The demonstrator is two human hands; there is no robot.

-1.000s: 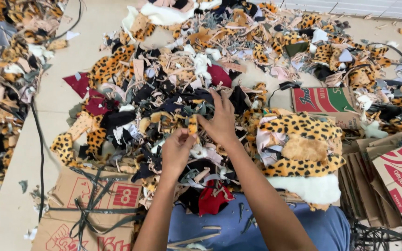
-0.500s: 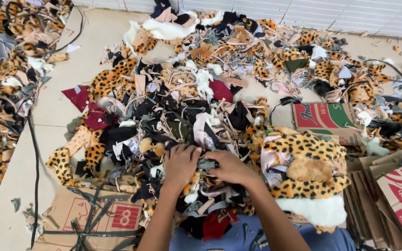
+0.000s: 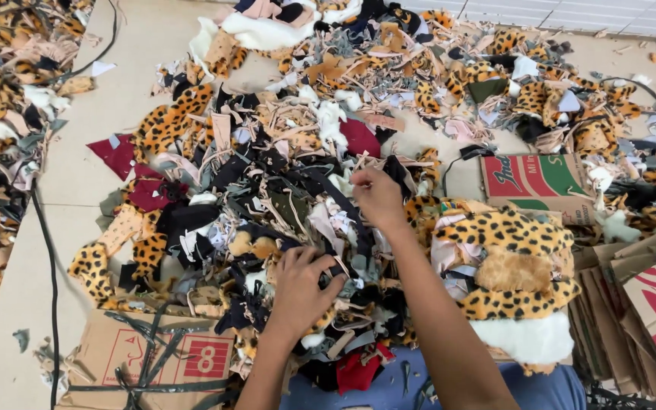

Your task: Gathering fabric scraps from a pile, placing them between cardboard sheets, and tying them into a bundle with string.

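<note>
A big heap of fabric scraps (image 3: pixel 282 182) covers the floor before me: leopard-print plush, black, maroon, beige and white offcuts. My left hand (image 3: pixel 303 285) presses down into the near part of the heap, fingers curled around dark scraps. My right hand (image 3: pixel 377 196) is raised a little farther out, pinching a long dark strip (image 3: pixel 343 205) that runs back toward my left hand. Beside my right forearm sits a stack of leopard-print and white plush pieces (image 3: pixel 510 273).
Flattened cardboard boxes lie at the front left (image 3: pixel 153 353) and right (image 3: pixel 647 296), and a red and green carton (image 3: pixel 537 178) farther right. A black cable (image 3: pixel 43 250) runs along the tan floor. More scraps pile up on the far left (image 3: pixel 1 114).
My right hand has lifted away from my left and moved outward, drawing a dark strip from the heap. My left hand stays pressed on the near scraps.
</note>
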